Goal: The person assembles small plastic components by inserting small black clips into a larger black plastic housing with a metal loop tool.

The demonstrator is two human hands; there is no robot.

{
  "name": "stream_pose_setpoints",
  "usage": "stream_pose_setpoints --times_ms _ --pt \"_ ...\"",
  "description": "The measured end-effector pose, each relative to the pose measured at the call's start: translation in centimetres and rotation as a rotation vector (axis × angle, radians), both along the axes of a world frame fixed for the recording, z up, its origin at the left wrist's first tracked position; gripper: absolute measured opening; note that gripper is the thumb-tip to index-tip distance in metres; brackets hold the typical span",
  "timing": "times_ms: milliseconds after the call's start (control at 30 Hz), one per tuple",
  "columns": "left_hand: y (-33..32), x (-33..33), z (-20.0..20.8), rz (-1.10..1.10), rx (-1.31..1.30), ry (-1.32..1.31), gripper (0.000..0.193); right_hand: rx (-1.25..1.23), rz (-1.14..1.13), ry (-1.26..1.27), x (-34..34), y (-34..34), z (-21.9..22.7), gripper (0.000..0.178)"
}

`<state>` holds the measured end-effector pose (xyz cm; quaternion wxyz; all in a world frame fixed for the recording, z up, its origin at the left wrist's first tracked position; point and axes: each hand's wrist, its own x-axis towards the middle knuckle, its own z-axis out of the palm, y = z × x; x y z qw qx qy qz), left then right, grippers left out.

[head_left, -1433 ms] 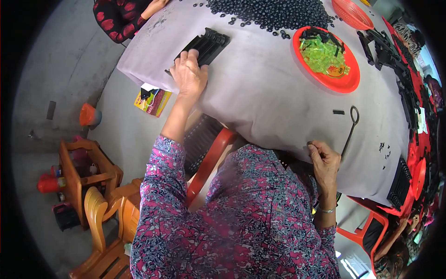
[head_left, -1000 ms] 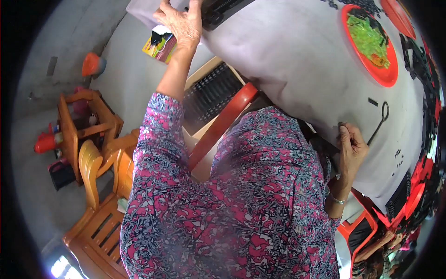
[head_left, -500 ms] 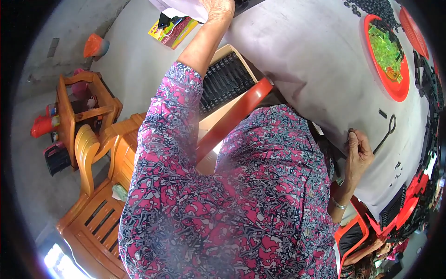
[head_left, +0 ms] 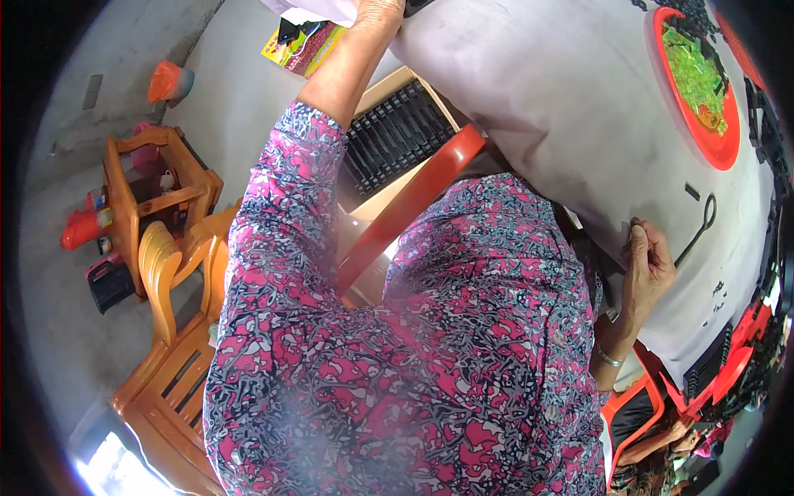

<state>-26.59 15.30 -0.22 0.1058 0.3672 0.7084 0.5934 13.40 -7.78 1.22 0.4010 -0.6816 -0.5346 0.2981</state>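
Observation:
My left hand (head_left: 379, 11) reaches to the upper edge of the picture, beside a pale sheet (head_left: 327, 8); its fingers are cut off from view. Below that forearm is an open carton (head_left: 430, 169) with rows of long black parts (head_left: 397, 136). My right hand (head_left: 649, 269) is at the near edge of the grey cloth-covered table (head_left: 529, 91), thumb and finger pinched together. Whatever is at those fingertips is too small and dark to name. Close by on the cloth lie a black rod with a looped end (head_left: 703, 227) and a short black piece (head_left: 691, 192).
A red tray (head_left: 718, 153) of yellow-green pieces (head_left: 695, 78) stands on the table's far right, with black parts around it. A red curved bar (head_left: 438, 178) crosses before me. At left are a wooden chair (head_left: 169, 388) and wooden stand (head_left: 124, 207). Another person's arm (head_left: 653, 446) shows lower right.
The view has shifted slightly, and the table things sit a little differently in it. My left forearm has moved a bit left and up; my right hand keeps its pinch.

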Motion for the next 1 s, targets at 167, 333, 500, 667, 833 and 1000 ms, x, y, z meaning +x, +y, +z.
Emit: stream_pose_setpoints --times_ms 167,333,500,667,833,1000 --pt "0.0 0.3 0.5 -0.048 0.017 -0.039 0.089 0.025 -0.01 0.018 0.2 0.3 -0.1 0.008" --pt "3.3 0.3 -1.6 0.075 0.222 -0.107 0.039 -0.009 -0.058 -0.027 1.0 -0.3 1.0 0.007" --pt "-0.2 -0.5 1.8 0.029 0.422 0.368 0.045 -0.057 0.049 0.262 -0.2 1.0 1.1 0.008" --pt "-4.1 12.1 4.7 -0.499 0.471 0.448 0.037 0.049 0.033 0.412 3.0 1.3 3.6 0.008" --pt "-2.8 19.3 2.3 -1.035 0.246 0.02 0.009 0.175 -0.16 0.262 8.3 5.1 5.6 0.012" --pt "-2.1 21.7 0.2 -0.967 0.067 -0.004 0.013 0.276 -0.224 0.037 16.8 11.6 4.7 0.025"
